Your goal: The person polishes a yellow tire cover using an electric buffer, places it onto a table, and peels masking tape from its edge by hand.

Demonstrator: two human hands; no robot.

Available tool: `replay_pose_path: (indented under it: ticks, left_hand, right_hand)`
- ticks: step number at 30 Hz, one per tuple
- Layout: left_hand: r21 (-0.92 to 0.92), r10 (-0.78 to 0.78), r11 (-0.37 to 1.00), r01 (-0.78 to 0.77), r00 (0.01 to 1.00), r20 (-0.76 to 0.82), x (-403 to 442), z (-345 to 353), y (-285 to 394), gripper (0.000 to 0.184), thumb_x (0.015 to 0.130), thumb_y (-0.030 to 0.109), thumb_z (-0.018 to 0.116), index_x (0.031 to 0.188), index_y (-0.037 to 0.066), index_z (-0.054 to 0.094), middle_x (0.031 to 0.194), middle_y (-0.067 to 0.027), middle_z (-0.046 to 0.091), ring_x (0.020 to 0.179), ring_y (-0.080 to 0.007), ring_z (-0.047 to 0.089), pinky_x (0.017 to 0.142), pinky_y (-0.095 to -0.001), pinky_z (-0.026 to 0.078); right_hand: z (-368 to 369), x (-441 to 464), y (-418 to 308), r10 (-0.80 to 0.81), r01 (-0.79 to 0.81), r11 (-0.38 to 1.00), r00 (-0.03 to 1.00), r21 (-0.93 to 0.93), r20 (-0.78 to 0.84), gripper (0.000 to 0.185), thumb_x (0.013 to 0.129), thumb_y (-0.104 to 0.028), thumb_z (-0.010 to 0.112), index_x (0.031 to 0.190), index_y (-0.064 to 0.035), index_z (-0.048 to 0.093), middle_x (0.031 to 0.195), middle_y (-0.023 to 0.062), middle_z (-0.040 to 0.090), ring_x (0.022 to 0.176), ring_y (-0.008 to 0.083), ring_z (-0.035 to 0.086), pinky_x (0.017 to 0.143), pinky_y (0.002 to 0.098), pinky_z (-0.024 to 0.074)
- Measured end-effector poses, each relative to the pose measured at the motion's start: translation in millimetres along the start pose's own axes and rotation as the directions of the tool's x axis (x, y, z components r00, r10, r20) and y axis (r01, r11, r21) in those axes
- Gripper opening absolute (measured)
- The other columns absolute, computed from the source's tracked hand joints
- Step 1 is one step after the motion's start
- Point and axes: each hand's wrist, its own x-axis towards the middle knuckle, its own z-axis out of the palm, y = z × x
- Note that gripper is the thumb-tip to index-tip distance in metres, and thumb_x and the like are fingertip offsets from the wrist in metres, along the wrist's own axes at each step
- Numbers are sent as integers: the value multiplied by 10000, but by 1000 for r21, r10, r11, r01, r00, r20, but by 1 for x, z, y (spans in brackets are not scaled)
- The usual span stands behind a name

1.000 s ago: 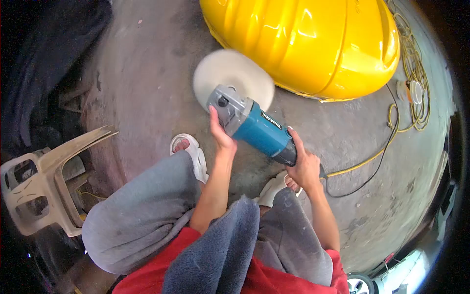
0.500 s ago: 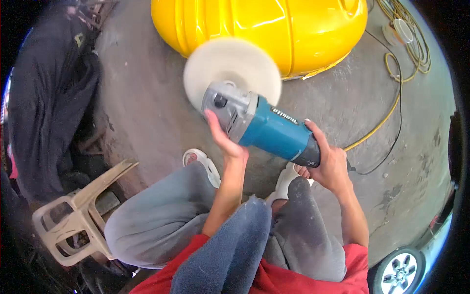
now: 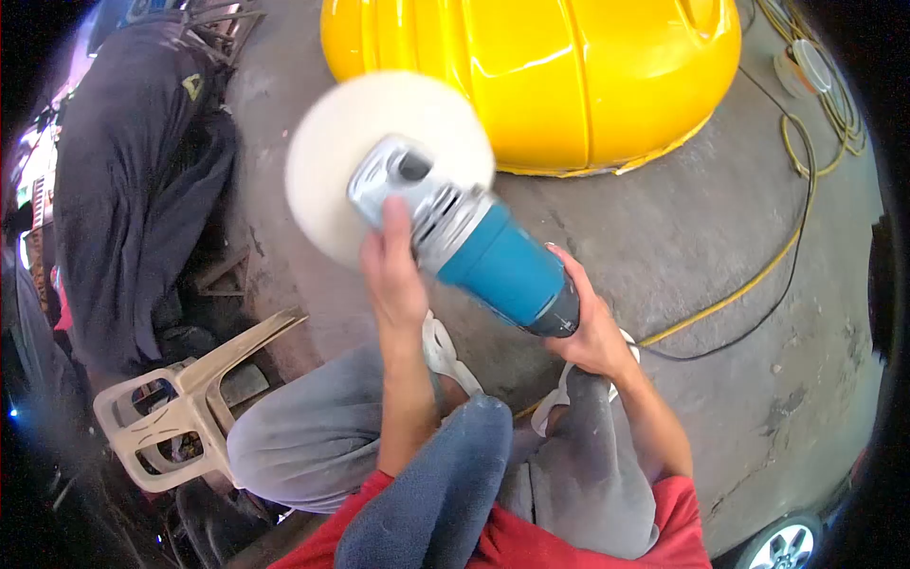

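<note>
A blue polisher [image 3: 512, 266] with a silver metal head hangs over the floor in front of my knees. My left hand [image 3: 393, 275] grips that metal head, its fingers partly hidden underneath. Around the black rear end of the tool my right hand [image 3: 597, 327] is closed. The round white buffing pad [image 3: 322, 175] faces away from me, its edge slightly blurred. Just beyond, a glossy yellow moulded shell [image 3: 531, 85] rests on the ground, and the pad overlaps its lower left corner in view. Whether they touch I cannot tell.
A beige plastic chair [image 3: 194, 408] lies tipped at the left, below a dark draped cloth [image 3: 133, 209]. A yellow hose [image 3: 720, 308] and a black cord [image 3: 773, 327] cross the concrete floor on the right. A white bucket [image 3: 801, 71] stands by coiled hose. A car wheel [image 3: 782, 550] shows bottom right.
Both hands have carried the polisher to the left, and its body has tilted more steeply. My left hand's grip on the metal head has shifted. The whole view has turned slightly left.
</note>
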Motion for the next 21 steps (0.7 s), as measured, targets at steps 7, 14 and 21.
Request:
replay_pose_path:
  ticks: [7, 14, 21]
  left_hand:
    - [542, 67, 831, -122, 990, 121, 83, 37, 98, 688, 863, 578, 456, 924, -76, 657, 778, -147, 648, 697, -191, 636, 596, -280, 497]
    - [610, 84, 772, -179, 980, 181, 102, 46, 113, 676, 871, 594, 410, 847, -30, 669, 701, -102, 634, 536, -165, 582, 439, -282, 443]
    - [502, 52, 859, -103, 992, 116, 29, 17, 77, 618, 919, 468, 465, 1066, -117, 599, 970, -185, 650, 919, -182, 578, 864, -295, 422]
  right_hand:
    - [20, 53, -39, -127, 178, 938, 975, 297, -184, 929, 648, -65, 711, 1426, -88, 205, 1312, 214, 455, 1218, 305, 466, 1001, 360, 361]
    - [19, 63, -53, -86, 155, 905, 979, 396, -187, 938, 669, -88, 713, 1426, -63, 160, 1262, 245, 481, 1175, 327, 502, 987, 372, 377]
    - [37, -4, -30, -24, 54, 914, 997, 403, -80, 937, 686, -80, 711, 1433, -96, 146, 1269, 237, 484, 1184, 345, 505, 981, 394, 395]
